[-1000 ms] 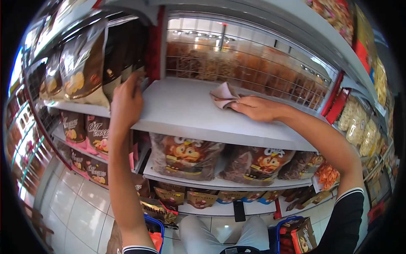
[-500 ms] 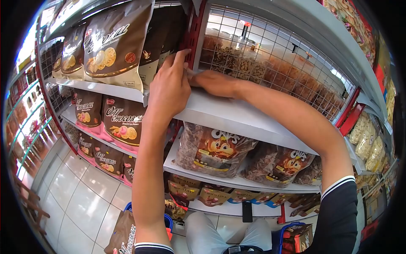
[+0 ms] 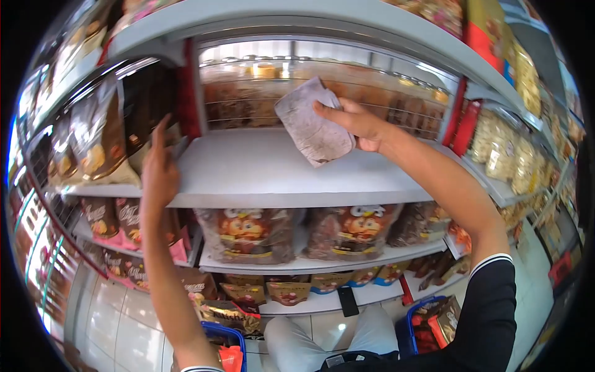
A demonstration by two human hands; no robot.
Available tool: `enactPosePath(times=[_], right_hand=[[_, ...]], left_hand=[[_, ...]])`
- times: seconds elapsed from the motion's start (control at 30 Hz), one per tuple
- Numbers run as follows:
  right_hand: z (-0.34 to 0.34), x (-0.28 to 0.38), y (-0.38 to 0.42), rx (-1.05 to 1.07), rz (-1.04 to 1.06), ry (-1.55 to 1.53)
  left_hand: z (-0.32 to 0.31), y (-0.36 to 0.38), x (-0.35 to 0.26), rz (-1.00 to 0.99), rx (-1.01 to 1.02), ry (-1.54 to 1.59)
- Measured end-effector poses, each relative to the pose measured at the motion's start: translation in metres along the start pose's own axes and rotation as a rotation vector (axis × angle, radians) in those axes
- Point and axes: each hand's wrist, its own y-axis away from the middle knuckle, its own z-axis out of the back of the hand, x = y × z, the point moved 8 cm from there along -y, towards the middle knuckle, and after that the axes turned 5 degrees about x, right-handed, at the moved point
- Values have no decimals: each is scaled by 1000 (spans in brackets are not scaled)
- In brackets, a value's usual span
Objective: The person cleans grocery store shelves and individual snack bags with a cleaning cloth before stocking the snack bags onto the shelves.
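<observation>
One folded cloth point(image 3: 310, 127), seemingly light, soft and best pinched by its edge, is gripped by the right hand point(image 3: 364, 126) above the shelf point(image 3: 242, 164), the left hand point(image 3: 160, 175) loosely open near brown bags point(image 3: 96, 139).

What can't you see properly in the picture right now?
All in the head view:
- Right hand: some fingers are hidden behind the cloth.
- Left hand: blurred, so I can't tell if it touches the tall bags.
- Jars: blurred behind the wire, so I can't name what's inside.
- Left blue basket: partly hidden by the forearm and cut off by the bottom edge.
</observation>
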Motion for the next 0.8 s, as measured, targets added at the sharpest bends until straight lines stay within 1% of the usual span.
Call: enactPosePath(times=[0.07,0.1,0.13,0.2,0.23,0.27,0.3,0.37,0.43,0.47,0.5,0.6,0.63,0.67,0.73,0.8], right_hand=[[61,-1,46,-10,46,20],[95,1,74,-129,62,16],[132,1,101,-211,77,119],[213,2,153,-357,95,326],[251,10,182,-491,-17,727],[275,14,208,-541,-49,952],[299,18,235,-597,-90,1175],[326,13,275,-567,18,1271],[344,-10,302,-470,58,1239],[353,-20,312,-417,81,1223],[383,-47,322,-399,-191,1179],[370,-72,336,-248,-123,1117],[387,-83,339,-256,-392,1017],[388,-83,339,-258,-370,980],[380,-81,339,-265,-326,904],[364,-71,338,-270,-292,914]], left_hand=[[-2,-1,-4,-84,10,1],[-3,-1,7,-75,35,-21],[-5,-1,19,-66,58,-47],[-6,-2,21,-88,79,-44],[-7,-3,27,-65,84,-41],[-7,-3,31,-39,89,-43],[-9,-3,34,51,142,19],[-8,-3,44,23,156,25],[-8,-1,54,-35,140,-13],[-10,-2,63,-13,149,-4],[-9,-1,70,13,158,3],[-8,-1,61,39,162,-16],[-7,-1,61,61,182,-13],[-7,-1,61,83,204,-10],[-7,0,59,72,168,-3],[-6,1,60,70,153,-15]])
